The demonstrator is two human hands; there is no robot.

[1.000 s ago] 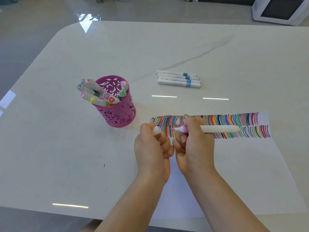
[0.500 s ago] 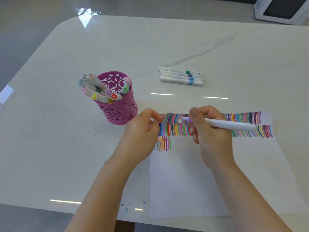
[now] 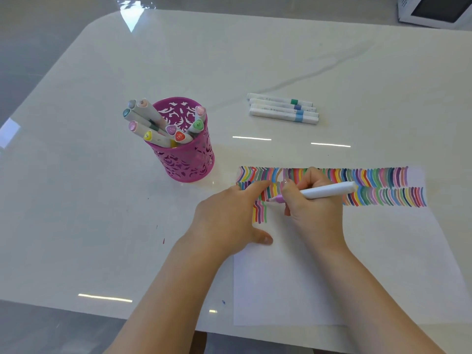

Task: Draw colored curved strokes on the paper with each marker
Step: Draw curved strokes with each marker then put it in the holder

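Observation:
A white sheet of paper lies on the table, its top edge filled with rows of colored curved strokes. My right hand grips a white marker with a lilac tip that points left and sits at the paper beside the short third row of strokes. My left hand rests flat on the paper's left edge, fingers straight and thumb spread. The cap pulled off earlier is hidden from view.
A pink cut-out pen cup with several capped markers stands left of the paper. Several white markers lie side by side further back. A white device sits at the far right corner. The table's front edge runs close below the paper.
The hands, held together over the paper pulling the marker's cap, moved apart. My left hand settled flat on the paper's left edge; my right brought the lilac tip down to the third row.

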